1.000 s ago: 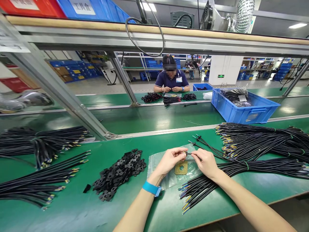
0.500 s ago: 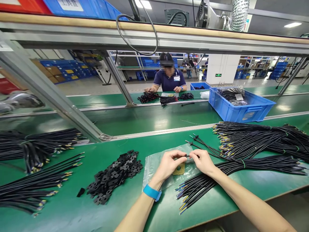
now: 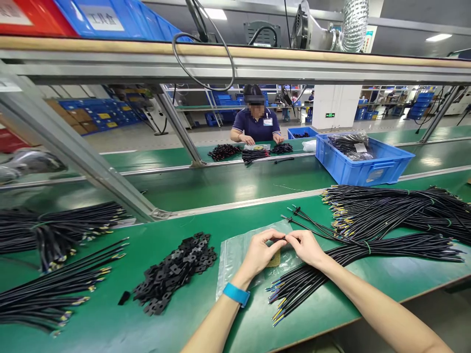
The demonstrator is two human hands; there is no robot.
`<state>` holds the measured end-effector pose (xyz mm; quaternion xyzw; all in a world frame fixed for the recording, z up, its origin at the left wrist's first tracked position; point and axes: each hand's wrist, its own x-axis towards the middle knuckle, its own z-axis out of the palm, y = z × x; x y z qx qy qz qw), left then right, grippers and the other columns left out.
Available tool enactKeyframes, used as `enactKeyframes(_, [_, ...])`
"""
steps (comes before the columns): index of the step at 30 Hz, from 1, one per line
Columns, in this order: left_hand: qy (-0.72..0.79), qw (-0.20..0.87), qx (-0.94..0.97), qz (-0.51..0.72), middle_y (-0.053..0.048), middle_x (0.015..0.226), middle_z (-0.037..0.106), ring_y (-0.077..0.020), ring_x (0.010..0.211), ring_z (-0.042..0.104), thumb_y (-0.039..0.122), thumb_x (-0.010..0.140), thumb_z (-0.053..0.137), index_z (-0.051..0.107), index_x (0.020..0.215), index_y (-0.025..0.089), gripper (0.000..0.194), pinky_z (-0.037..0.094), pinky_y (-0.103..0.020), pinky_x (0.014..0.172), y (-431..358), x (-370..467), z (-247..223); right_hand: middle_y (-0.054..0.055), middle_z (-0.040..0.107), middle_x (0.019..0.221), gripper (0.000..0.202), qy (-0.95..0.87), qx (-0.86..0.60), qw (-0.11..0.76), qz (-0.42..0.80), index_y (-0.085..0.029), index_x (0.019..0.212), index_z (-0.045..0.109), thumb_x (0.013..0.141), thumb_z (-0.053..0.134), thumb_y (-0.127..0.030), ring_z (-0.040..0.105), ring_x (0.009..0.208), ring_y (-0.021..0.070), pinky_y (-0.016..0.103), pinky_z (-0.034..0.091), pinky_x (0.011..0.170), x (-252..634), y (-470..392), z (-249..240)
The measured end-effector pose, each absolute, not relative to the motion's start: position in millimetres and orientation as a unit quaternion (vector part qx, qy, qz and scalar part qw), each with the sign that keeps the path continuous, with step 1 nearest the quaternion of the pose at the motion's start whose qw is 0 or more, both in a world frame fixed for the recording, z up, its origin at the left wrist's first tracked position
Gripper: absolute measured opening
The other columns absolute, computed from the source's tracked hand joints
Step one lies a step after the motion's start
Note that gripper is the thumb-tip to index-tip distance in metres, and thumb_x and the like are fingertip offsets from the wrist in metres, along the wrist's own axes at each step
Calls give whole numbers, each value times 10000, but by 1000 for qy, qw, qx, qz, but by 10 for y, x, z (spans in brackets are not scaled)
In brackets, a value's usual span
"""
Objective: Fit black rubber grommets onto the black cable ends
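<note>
My left hand (image 3: 263, 252) is closed in a pinch over a clear plastic bag (image 3: 231, 250), with a small black piece (image 3: 279, 239) partly showing between its fingers. Thumb and fingertips of my right hand (image 3: 305, 246) are pinched together too, touching the left fingertips; what they hold is hidden. Under my hands a tan square pad (image 3: 274, 260) lies on the bag, partly covered. Beside my right hand is a tied bundle of black cables (image 3: 340, 260) with coloured wire ends. Behind it lie a few loose cables (image 3: 312, 223), with small black pieces on some near their tips.
To the left lies a heap of flat black pieces (image 3: 174, 274). More cable bundles lie at far left (image 3: 55, 279) and right (image 3: 379, 211). A blue bin (image 3: 368, 164) stands behind, and a metal post (image 3: 110, 166) slants at left. A co-worker (image 3: 255, 120) sits opposite.
My fingertips have come closer together, covering more of the small black piece. The view has shifted slightly. Across the bench, the co-worker's hands have moved inward and to the right.
</note>
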<state>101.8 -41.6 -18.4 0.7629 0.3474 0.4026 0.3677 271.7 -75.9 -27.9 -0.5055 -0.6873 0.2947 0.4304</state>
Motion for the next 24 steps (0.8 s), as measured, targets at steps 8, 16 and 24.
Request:
enactKeyframes(8, [382,378,738,408,-60,894,737,-192,831,666,296,784,684,735,863,178,151,507,-310,792,-371,979,-134,45,700,786,202,-696,-527,443,203,-176,836,733,901,553,-244,612,715,166,253,432,691,2777,-764,-281])
enactKeyframes(16, [352,367,767,392,-39,817,737,-174,764,657,268,772,702,732,809,176,104,499,-293,749,-415,966,-152,3,595,647,289,-736,-501,403,210,-172,675,668,918,515,-203,524,627,130,229,370,609,2813,-756,-358])
enactKeyframes(24, [329,362,774,401,-33,793,731,-163,737,648,240,779,696,732,795,177,75,493,-277,716,-426,987,-179,-4,560,616,292,-744,-495,396,212,-166,649,664,906,526,-184,502,599,124,230,347,586,2817,-769,-321])
